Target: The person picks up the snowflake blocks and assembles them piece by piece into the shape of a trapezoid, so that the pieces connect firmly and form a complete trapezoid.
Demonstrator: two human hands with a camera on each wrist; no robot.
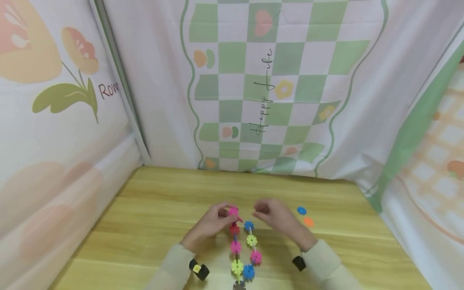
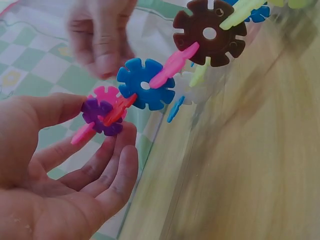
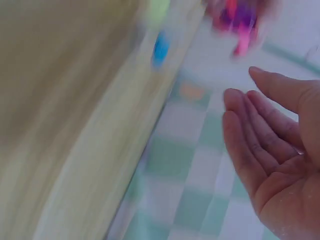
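A chain of notched plastic snowflake discs bends in a narrow loop, with a yellow disc (image 1: 237, 267), a lower pink disc (image 1: 236, 247) and a blue disc (image 1: 248, 272) among its links. My left hand (image 1: 212, 221) pinches its upper left end between thumb and fingers, at a purple disc (image 2: 102, 116) and a pink disc (image 1: 233, 211). To the right, my right hand (image 1: 277, 217) hovers near the chain's other end, a blue disc (image 1: 249, 225). In the right wrist view, its fingers are gently bent, apart from the thumb, with nothing between them.
A loose blue disc (image 1: 301, 210) and an orange disc (image 1: 308, 222) lie on the wooden table (image 1: 152, 225), right of my right hand. A checked green-and-white curtain (image 1: 268, 88) hangs behind the table. Printed cloth walls stand on both sides.
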